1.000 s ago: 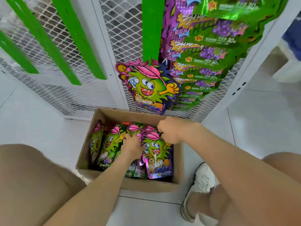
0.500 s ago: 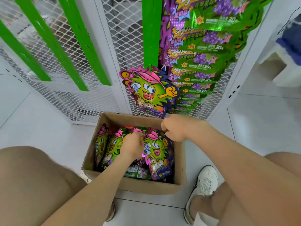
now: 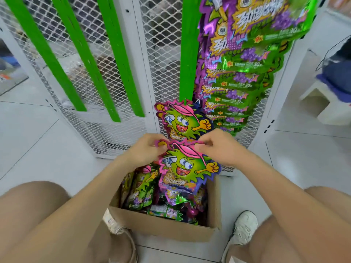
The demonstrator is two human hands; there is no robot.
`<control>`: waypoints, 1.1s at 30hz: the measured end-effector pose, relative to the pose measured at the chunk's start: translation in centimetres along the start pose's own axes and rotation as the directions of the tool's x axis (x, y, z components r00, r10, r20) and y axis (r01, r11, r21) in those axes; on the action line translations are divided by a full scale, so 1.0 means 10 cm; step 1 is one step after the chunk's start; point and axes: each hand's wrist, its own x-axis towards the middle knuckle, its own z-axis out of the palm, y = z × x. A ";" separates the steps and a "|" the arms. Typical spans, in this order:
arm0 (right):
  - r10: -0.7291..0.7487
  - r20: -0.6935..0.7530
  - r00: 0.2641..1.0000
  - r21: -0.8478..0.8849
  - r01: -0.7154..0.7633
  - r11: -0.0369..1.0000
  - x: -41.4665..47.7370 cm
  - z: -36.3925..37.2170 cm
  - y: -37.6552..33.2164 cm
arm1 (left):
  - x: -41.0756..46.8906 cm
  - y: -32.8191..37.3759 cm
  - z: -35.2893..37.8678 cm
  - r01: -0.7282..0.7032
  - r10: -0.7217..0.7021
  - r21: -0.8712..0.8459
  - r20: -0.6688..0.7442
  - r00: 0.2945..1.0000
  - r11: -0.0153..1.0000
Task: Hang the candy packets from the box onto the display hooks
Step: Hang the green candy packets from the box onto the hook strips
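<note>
The person crouches over an open cardboard box (image 3: 167,227) that sits on the white tiled floor (image 3: 38,145) between their knees, just in front of a white mesh display rack (image 3: 161,35). Both hands hold one candy packet (image 3: 187,168) upright above the box's far end. The left hand (image 3: 146,150) pinches its upper left corner with curled fingers, by the yellow fist printed there. The right hand (image 3: 218,149) pinches the top edge on the right side, near the pink cap of the green cartoon figure. The packet's lower part overlaps the boxed packets (image 3: 140,188), which stand and lie crowded together inside. Just above and behind the hands, a hung packet (image 3: 183,120) of the same design dangles at the bottom end of a green hook strip (image 3: 189,48). Its lower edge is hidden behind the candy packet being held. To the right of that strip, a column of hanging packets (image 3: 239,76) in green and purple runs up the rack, each one overlapping the next. Three more green strips (image 3: 76,54) slant across the mesh to the left. A white shoe (image 3: 243,228) rests on the floor right of the box, and a white stool (image 3: 326,103) stands at the far right.
</note>
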 end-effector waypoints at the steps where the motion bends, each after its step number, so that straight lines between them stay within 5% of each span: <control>1: -0.053 -0.059 0.997 0.065 0.057 0.996 -0.02 -0.02 -0.05 | -0.02 0.09 -0.07 0.031 -0.031 -0.022 0.013 0.999 0.999; 5: -0.258 -0.271 0.927 -0.009 0.265 0.964 -0.03 -0.06 -0.25 | -0.10 0.55 -0.34 -0.036 0.038 0.044 -0.036 0.999 0.998; 11: -0.277 -0.340 0.899 -0.156 0.236 0.959 0.03 -0.24 -0.47 | 0.01 1.12 -0.39 -0.291 0.336 0.191 -0.285 0.898 0.937; 21: -0.279 -0.335 0.900 -0.510 0.076 0.857 0.11 -0.68 -0.59 | 0.54 1.24 -0.23 -0.388 0.412 0.138 -0.323 0.852 0.911; 24: -0.280 -0.357 0.891 -0.465 0.091 0.881 0.18 -0.68 -0.52 | 0.55 1.27 -0.22 -0.428 0.464 0.178 -0.344 0.816 0.886; 28: -0.269 -0.343 0.900 -0.332 0.152 0.931 0.24 -0.61 -0.49 | 0.48 1.18 -0.26 -0.386 0.432 0.205 -0.295 0.852 0.900; 33: -0.377 -0.609 0.697 -0.312 0.227 0.923 0.22 -0.52 -0.65 | 0.23 1.21 -0.34 -0.421 0.425 0.071 -0.255 0.869 0.904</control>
